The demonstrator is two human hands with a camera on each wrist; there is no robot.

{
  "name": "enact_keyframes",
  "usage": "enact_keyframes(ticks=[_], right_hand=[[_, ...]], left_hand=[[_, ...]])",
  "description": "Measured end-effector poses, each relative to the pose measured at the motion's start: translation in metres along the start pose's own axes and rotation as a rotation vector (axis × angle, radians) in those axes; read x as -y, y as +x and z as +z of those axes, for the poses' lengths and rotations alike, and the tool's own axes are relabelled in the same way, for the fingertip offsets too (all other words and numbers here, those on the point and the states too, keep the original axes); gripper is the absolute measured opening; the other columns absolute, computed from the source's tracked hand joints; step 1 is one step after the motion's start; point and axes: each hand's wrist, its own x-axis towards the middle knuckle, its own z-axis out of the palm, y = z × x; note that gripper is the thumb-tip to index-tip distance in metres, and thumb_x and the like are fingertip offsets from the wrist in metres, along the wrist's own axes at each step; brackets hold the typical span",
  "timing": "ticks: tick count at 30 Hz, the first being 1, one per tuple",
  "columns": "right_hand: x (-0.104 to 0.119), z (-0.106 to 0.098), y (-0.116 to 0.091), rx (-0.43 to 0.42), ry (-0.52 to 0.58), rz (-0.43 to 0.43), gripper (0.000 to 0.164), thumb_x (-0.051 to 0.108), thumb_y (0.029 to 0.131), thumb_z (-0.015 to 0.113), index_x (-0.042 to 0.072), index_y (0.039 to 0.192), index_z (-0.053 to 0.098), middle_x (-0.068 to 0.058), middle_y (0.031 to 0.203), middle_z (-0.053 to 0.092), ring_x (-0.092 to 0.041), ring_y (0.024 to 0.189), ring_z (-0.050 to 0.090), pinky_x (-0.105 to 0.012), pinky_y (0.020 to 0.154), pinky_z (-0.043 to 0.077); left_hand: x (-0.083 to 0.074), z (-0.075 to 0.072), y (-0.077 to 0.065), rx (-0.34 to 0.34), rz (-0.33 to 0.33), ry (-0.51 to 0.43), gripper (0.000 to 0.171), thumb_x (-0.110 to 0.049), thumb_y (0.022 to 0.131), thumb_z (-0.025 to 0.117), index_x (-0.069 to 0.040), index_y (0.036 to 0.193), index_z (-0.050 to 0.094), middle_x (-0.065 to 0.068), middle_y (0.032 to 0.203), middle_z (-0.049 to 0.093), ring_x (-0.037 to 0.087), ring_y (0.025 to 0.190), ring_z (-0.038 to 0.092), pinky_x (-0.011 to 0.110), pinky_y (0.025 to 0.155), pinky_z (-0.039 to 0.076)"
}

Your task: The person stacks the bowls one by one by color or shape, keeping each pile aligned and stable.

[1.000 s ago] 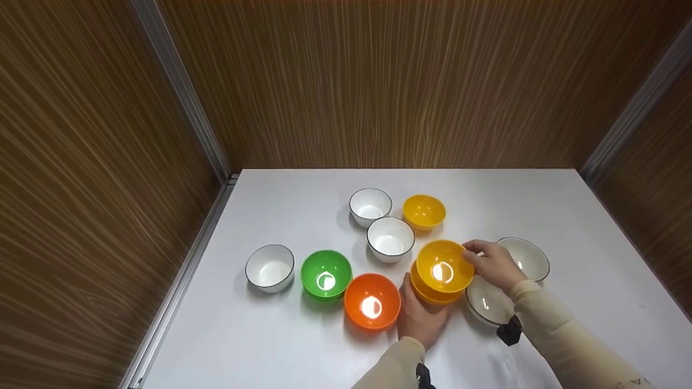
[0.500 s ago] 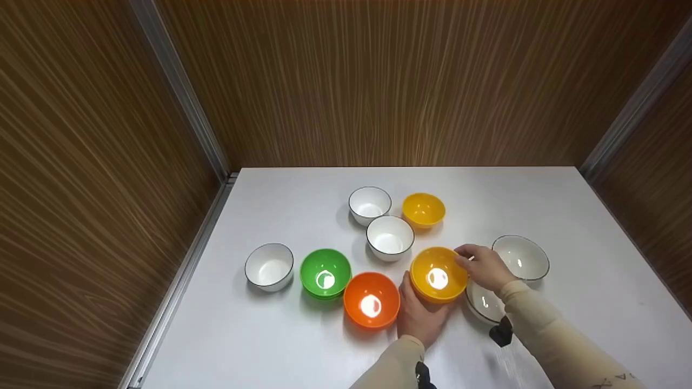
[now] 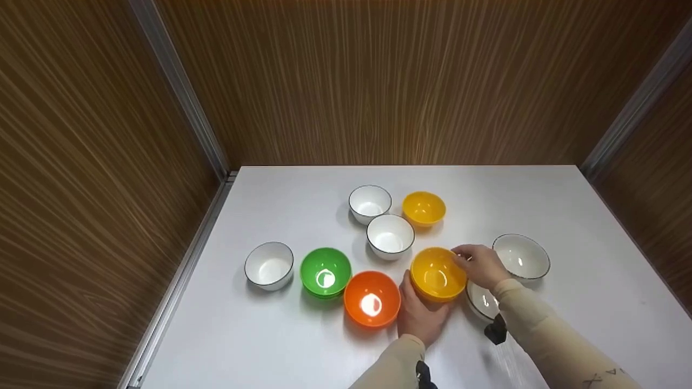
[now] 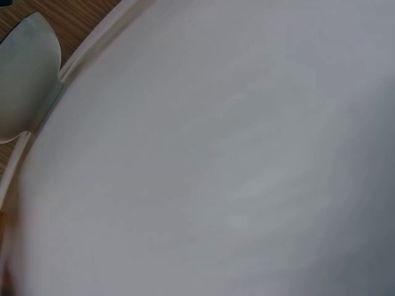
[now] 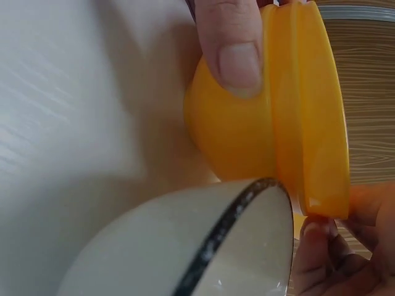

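Two yellow bowls are nested in front of me, the upper bowl [image 3: 437, 273] sitting inside the lower bowl [image 5: 228, 129]. My left hand [image 3: 423, 320] grips the lower one from the near left side; its thumb presses the outer wall in the right wrist view. With fingertips and thumb, my right hand [image 3: 483, 266] pinches the upper bowl's rim on the right. An orange bowl [image 3: 372, 300] stands just left of my left hand. Beneath my right forearm, a dark-rimmed white bowl [image 5: 166, 234] is partly hidden and close beside the yellow pair.
Green stacked bowls [image 3: 325, 273] and a white bowl [image 3: 269, 266] stand to the left. Farther back are two white bowls, one nearer [image 3: 390, 236], and a single yellow bowl [image 3: 424, 209]. Another white bowl [image 3: 521, 256] stands right. Wood-patterned walls [image 3: 400, 81] enclose the white table [image 3: 243, 346].
My right hand has moved left and lowered the upper yellow bowl into the lower one. My left hand has stayed in place around the lower bowl.
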Motion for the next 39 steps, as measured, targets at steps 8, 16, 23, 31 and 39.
enact_keyframes(ticks=[8,16,23,31,39], right_hand=[[0.004,-0.004,0.004,0.036,-0.011,0.112,0.027,0.016,0.088,0.06,0.002,0.111,0.065,-0.016,0.103,0.064,-0.026,0.088,0.056,-0.039,0.08,0.05],[0.003,-0.002,0.005,0.059,-0.024,0.1,0.028,0.013,0.089,0.057,0.0,0.113,0.063,-0.019,0.108,0.063,-0.03,0.096,0.057,-0.045,0.087,0.047],[0.005,0.007,0.006,0.043,-0.043,0.049,0.026,0.013,0.088,0.059,0.002,0.11,0.066,-0.017,0.104,0.064,-0.031,0.096,0.058,-0.046,0.088,0.046],[0.006,0.006,0.008,0.083,-0.05,0.077,0.026,0.014,0.086,0.062,0.004,0.109,0.067,-0.01,0.094,0.066,-0.021,0.075,0.053,-0.032,0.069,0.051],[0.006,-0.011,0.013,0.153,-0.021,0.073,0.039,0.028,0.086,0.062,0.002,0.115,0.063,-0.009,0.09,0.063,-0.021,0.078,0.055,-0.032,0.067,0.049]], left_hand=[[-0.005,0.003,0.001,-0.001,-0.003,0.037,0.112,-0.054,0.058,0.079,-0.015,0.144,0.018,-0.002,0.138,0.034,0.011,0.124,0.036,0.034,0.104,0.031],[-0.005,0.002,0.0,0.018,-0.018,0.023,0.112,-0.058,0.058,0.077,-0.017,0.144,0.017,-0.005,0.139,0.033,0.01,0.124,0.036,0.035,0.104,0.031],[0.002,-0.001,-0.001,-0.034,-0.002,0.026,0.113,-0.057,0.058,0.078,-0.016,0.144,0.017,-0.003,0.138,0.034,0.01,0.123,0.037,0.034,0.103,0.032],[0.001,0.0,0.0,-0.081,-0.004,-0.005,0.118,-0.063,0.051,0.077,-0.015,0.143,0.02,-0.001,0.139,0.035,0.013,0.123,0.038,0.035,0.103,0.032],[-0.002,0.003,0.0,-0.103,0.045,0.01,0.116,-0.068,0.055,0.072,-0.011,0.143,0.02,0.002,0.138,0.036,0.013,0.123,0.038,0.033,0.103,0.031]])
